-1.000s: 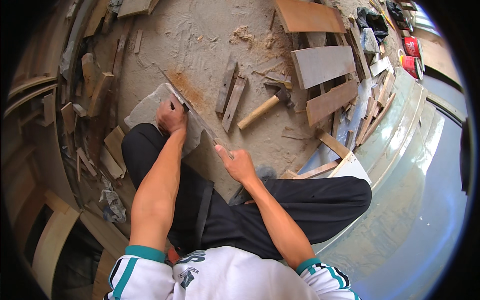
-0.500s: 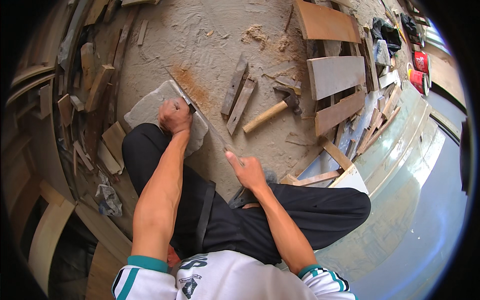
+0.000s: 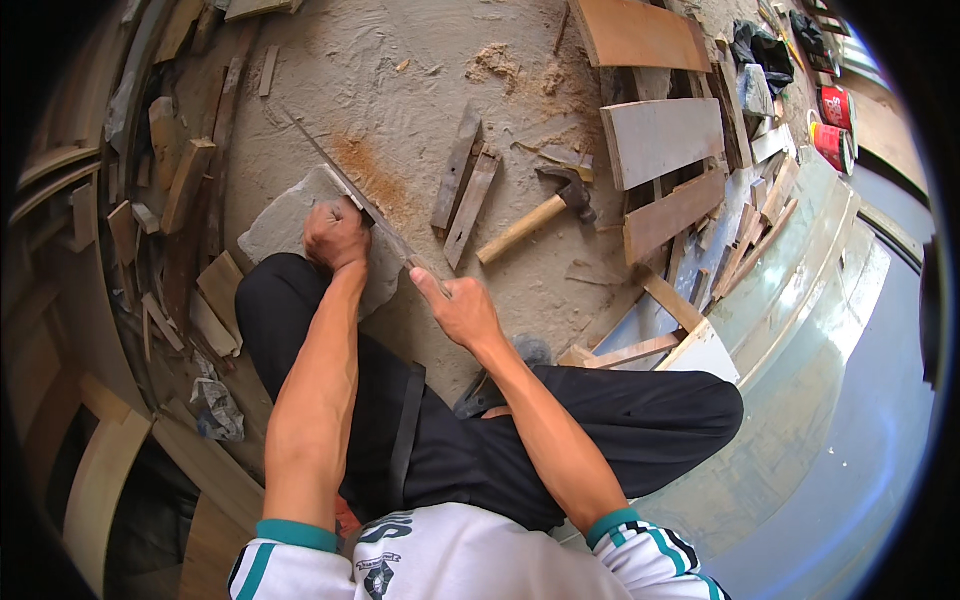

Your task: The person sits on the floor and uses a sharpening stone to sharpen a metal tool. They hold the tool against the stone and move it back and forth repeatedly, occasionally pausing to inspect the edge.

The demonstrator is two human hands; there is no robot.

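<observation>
My right hand (image 3: 462, 305) is closed round the near end of a handsaw (image 3: 388, 228), whose long thin blade shows almost edge-on and points away to the far left. My left hand (image 3: 337, 236) is clenched in a fist on a pale stone block (image 3: 272, 222), close beside the blade. A strip with a pale edge (image 3: 343, 184) shows past the left knuckles, against the saw; most of it is hidden under the fist, so its kind is unclear. Reddish-brown sawdust (image 3: 368, 170) lies on the ground just past the blade.
A claw hammer (image 3: 522, 228) and two short wood pieces (image 3: 466, 205) lie right of the saw. Boards (image 3: 664, 142) are stacked farther right, near glass sheets (image 3: 790, 370). Wood offcuts (image 3: 188, 185) crowd the left side. Red cans (image 3: 832, 145) stand at far right.
My right hand has pushed the saw forward and to the left, so its far tip reaches farther out. My left fist stays on the block; the whole view has shifted slightly.
</observation>
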